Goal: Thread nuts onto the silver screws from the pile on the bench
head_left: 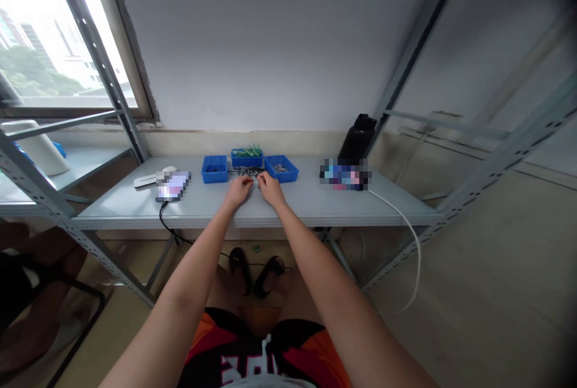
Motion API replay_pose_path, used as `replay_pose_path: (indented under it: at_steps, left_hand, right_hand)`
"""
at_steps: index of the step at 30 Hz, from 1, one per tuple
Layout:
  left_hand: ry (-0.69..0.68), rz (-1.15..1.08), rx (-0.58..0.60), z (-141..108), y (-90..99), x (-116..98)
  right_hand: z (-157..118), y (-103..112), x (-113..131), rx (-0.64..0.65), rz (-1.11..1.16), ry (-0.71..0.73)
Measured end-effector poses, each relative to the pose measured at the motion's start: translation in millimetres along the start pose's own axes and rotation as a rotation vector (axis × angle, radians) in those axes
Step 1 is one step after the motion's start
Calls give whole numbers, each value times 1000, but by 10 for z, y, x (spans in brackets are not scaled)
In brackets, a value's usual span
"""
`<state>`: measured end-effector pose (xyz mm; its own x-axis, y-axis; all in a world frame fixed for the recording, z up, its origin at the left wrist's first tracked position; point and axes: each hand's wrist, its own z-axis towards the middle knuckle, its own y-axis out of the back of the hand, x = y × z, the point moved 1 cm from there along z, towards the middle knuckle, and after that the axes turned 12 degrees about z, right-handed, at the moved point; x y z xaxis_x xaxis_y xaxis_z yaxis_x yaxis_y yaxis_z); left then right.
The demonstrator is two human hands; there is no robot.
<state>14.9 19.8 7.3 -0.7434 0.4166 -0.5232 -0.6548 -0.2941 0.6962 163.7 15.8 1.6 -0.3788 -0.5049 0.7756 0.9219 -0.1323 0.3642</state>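
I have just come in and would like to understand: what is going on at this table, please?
A person's left hand and right hand are close together over a grey table, at the near edge of a pile of small silvery parts. Anything in their grip is too small to tell. Around the pile, the left blue tray has dark pieces, the back blue tray has green pieces, and the right blue tray has silvery pieces.
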Motion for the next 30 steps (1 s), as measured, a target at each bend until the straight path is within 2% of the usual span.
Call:
replay_pose_path:
  at_steps: [8, 13, 16, 23, 30]
  left_hand:
    - [28, -13, 11, 13, 11, 29]
    - [50, -8, -35, 11, 28, 13]
    - [81, -40, -65, 8, 43, 8]
    - [108, -134, -138, -4, 63, 16]
    - [124, -137, -144, -3, 68, 7]
  right_hand:
    - [41, 15, -76, -82, 154, -87]
    - [51, -2, -124, -84, 179, -83]
    - [53, -16, -145, -55, 149, -99]
    - [16, -22, -64, 118, -10, -79]
    - [-15, 0, 38, 117, -62, -93]
